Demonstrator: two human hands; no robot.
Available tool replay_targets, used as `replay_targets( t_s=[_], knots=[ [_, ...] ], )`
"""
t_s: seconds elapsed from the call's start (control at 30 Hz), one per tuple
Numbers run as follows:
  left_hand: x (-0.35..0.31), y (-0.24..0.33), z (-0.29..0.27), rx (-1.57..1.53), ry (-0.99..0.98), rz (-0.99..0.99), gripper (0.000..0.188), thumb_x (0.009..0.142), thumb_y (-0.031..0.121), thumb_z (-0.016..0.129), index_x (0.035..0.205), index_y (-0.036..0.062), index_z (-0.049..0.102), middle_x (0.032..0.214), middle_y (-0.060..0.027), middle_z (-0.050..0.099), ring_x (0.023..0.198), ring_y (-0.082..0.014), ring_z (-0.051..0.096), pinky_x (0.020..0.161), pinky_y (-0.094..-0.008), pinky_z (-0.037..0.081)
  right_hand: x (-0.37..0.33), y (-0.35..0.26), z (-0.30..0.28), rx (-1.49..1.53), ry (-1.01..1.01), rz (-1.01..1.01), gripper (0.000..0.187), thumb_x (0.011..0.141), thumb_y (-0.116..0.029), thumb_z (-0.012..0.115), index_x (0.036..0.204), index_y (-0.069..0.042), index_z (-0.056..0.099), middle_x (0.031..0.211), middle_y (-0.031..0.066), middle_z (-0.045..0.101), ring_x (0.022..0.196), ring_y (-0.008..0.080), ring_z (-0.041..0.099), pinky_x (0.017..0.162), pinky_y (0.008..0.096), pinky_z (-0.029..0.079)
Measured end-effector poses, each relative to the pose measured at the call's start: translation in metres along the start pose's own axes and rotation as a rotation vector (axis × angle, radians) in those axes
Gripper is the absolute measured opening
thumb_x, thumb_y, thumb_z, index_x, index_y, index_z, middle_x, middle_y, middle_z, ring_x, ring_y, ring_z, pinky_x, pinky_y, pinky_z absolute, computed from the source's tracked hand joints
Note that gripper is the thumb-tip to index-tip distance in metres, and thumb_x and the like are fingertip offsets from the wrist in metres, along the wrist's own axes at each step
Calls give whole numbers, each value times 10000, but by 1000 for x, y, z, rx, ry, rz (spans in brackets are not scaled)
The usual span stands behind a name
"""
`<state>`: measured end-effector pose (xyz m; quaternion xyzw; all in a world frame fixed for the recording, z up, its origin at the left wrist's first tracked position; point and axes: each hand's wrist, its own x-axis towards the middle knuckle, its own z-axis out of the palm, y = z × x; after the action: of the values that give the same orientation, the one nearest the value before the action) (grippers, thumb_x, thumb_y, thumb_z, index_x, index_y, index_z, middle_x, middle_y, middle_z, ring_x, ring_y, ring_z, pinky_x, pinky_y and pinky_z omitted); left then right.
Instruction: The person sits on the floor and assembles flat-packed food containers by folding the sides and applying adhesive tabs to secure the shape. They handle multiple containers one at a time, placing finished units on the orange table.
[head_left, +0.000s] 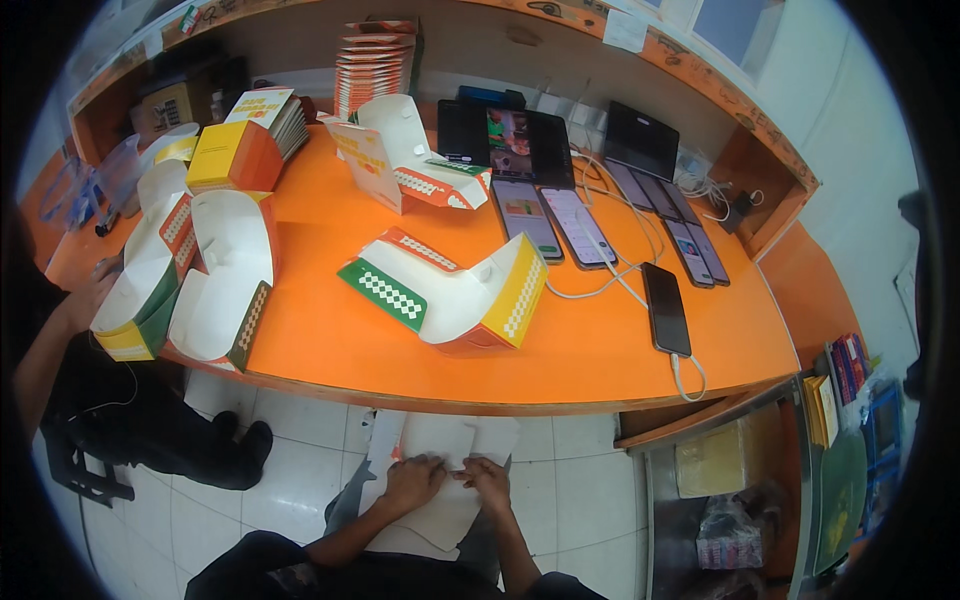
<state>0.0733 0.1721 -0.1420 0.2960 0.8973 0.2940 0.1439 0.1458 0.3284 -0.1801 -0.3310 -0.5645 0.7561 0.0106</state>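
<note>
Head view: left fingers (434,464) and right fingers (480,467), partly curled, touch the pale cardboard (432,522), their grip unclear.

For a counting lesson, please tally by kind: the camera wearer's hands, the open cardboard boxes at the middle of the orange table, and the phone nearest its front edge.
Wearer's bare hands (left hand, right hand): 2
Open white-lined cardboard boxes (front box, rear box): 2
Black rectangular phone: 1
Total: 5
</note>
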Motion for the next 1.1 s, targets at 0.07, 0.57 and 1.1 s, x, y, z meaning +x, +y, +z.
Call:
replay_targets(
  t_s=[0.07, 0.57, 1.1],
  knots=[
    [2, -1, 1, -6, -19, -19, 312, 845, 331, 538, 1002, 78, 632, 844, -135, 637, 786, -344, 635, 717, -474, 493, 1, -1, 0, 67, 28, 52, 185, 829, -128, 627, 919, 34, 638, 843, 97, 657, 753, 198, 664, 612, 270, 486],
    [15, -18, 23, -461, 5, -67, 172, 834, 187, 631, 887, 24, 615, 772, -124, 660, 729, -270, 653, 647, -351, 494, 7, 21, 7, -60, 71, -148, 200, 825, -151, 667, 873, 43, 673, 768, 79, 664, 683, 128, 624, 627, 239, 512],
    [9, -22, 41, -726, 120, -22, 140, 830, 38, 631, 954, -26, 619, 815, -137, 679, 731, -161, 659, 669, -274, 507, 18, 29, 6, -394, 115, -243, 171, 795, -148, 697, 858, 5, 654, 739, 75, 659, 690, 119, 604, 653, 263, 475]
  ],
)
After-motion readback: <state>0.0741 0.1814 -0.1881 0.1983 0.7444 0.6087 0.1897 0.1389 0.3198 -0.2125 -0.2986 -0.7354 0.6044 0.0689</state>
